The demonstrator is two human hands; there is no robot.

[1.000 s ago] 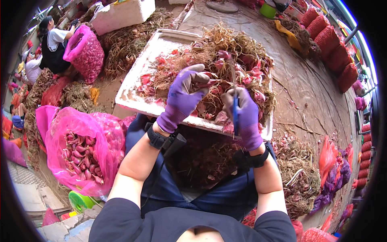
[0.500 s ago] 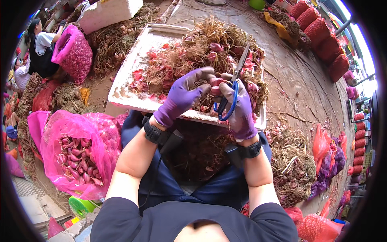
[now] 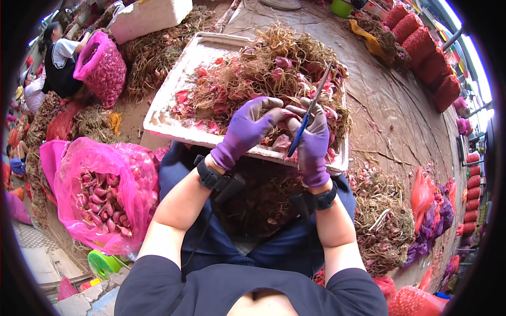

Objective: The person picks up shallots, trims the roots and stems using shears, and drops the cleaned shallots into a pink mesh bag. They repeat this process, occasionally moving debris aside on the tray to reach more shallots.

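Both my hands wear purple gloves with grey palms and fingers, over a white foam tray (image 3: 167, 122). A heap of shallots with dry roots and stalks (image 3: 247, 79) lies in it. My left hand (image 3: 253, 125) is closed, thumb and fingers pinching a shallot (image 3: 288, 112) mostly hidden between the two hands. My right hand (image 3: 314, 138) is closed around scissors (image 3: 304, 129) with blue handles; their blades point up and away, now seen nearly edge-on. The right fingertips are close to the shallot; whether they touch it I cannot tell.
At my left stands an open pink mesh bag (image 3: 105, 203) of trimmed shallots. Dry stalks (image 3: 385, 221) are piled on the right. Farther off are a white foam box (image 3: 153, 20), filled red sacks (image 3: 421, 47) and a person beside another pink bag (image 3: 103, 71).
My right hand has turned, bringing the scissors from a broad view with both handle loops showing to nearly edge-on. The hands have drawn closer, covering most of the shallots seen between them.
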